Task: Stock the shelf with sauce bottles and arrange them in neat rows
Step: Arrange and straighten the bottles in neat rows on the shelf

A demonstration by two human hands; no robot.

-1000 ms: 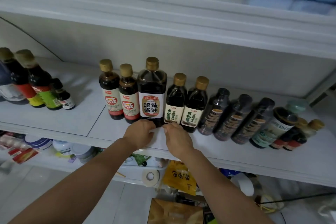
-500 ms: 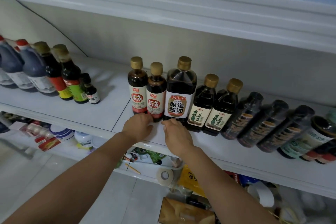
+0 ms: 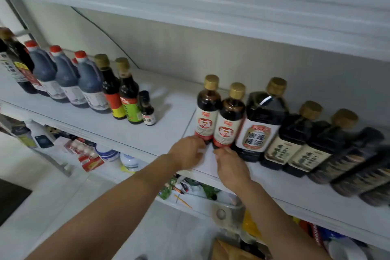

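Touching the foot of the first red-label bottle with the left hand, fingers bent; gripping or only pressing, cannot tell. Same with the right hand at the foot of the second red-label bottle, just beside the first. Both upright near the front edge of the shelf, leftmost in a row, with a big bottle and square bottles to the right. Well apart to the left, red-capped jugs and a tiny bottle.

Motion blur leaves no text fully readable. The gold-capped dark bottle wears a red-and-white label bearing one large white character, too smeared to read.
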